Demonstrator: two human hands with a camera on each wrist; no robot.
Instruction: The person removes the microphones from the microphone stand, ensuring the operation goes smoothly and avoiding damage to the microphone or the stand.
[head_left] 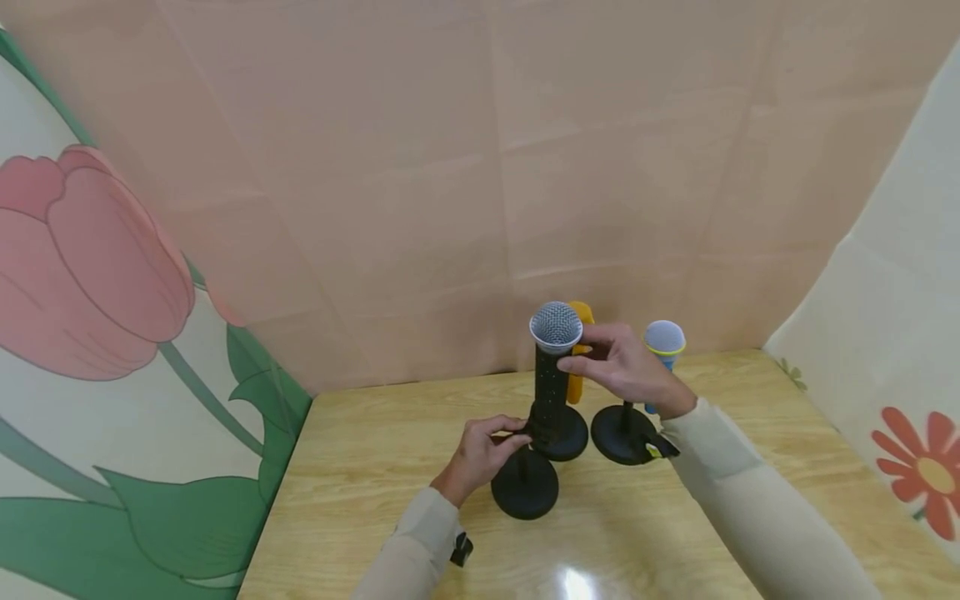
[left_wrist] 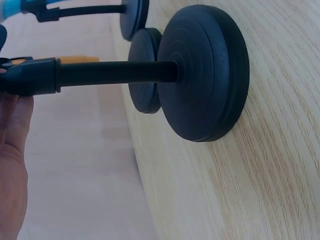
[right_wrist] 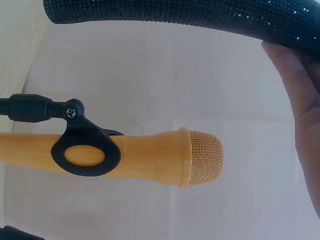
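A black, glittery microphone [head_left: 551, 379] with a silver mesh head stands upright over a black desktop stand [head_left: 525, 492]. My right hand [head_left: 626, 367] pinches the microphone just under its head with thumb and fingers. Lower down, my left hand [head_left: 480, 454] grips the top of the stand, near the microphone's lower end. In the left wrist view the stand's pole [left_wrist: 115, 72] runs to a round base on the table. The clip is mostly hidden by the left fingers. Sparkly handle fabric shows beside the right hand [right_wrist: 300, 105] in the right wrist view.
Close behind, an orange microphone [right_wrist: 150, 157] sits in the clip of a second stand. A blue microphone [head_left: 664, 337] with a pale head is on a third stand to the right. The wooden table [head_left: 360, 467] meets a pinkish cloth backdrop [head_left: 375, 208] at the back.
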